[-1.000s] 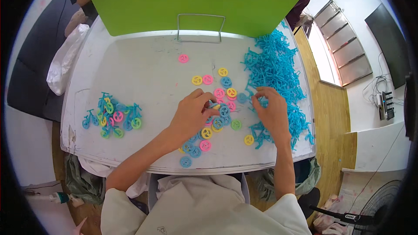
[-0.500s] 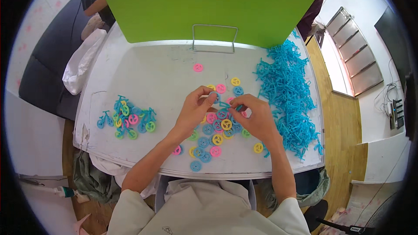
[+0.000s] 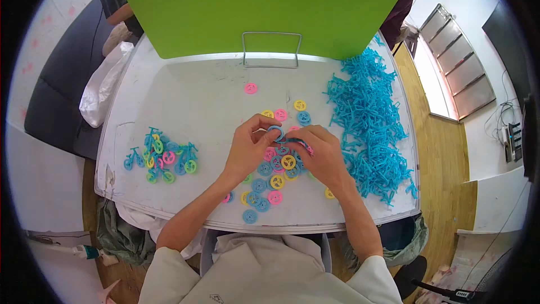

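Note:
My left hand (image 3: pixel 247 145) pinches a small blue spoked wheel (image 3: pixel 276 129) between thumb and fingers. Close against it, my right hand (image 3: pixel 322 155) is closed on a blue plastic toy bicycle frame (image 3: pixel 293 140), mostly covered by the fingers. Pink shows at the right fingertips; whether it is a wheel fixed to the frame I cannot tell. Under and around both hands lie loose wheels, among them a yellow wheel (image 3: pixel 288 162), a pink wheel (image 3: pixel 274 197) and a blue wheel (image 3: pixel 250 216).
A heap of blue frames (image 3: pixel 368 129) covers the table's right side. Several toy bicycles with wheels fitted (image 3: pixel 163 157) lie in a cluster at left. Across the far edge stands a green panel (image 3: pixel 264 11) with a wire stand (image 3: pixel 271 66). Other people are partly visible behind it.
The blue wheel and the blue frame have come together between my hands. My right hand has moved slightly left and its grip has turned. The whole view has shifted a little.

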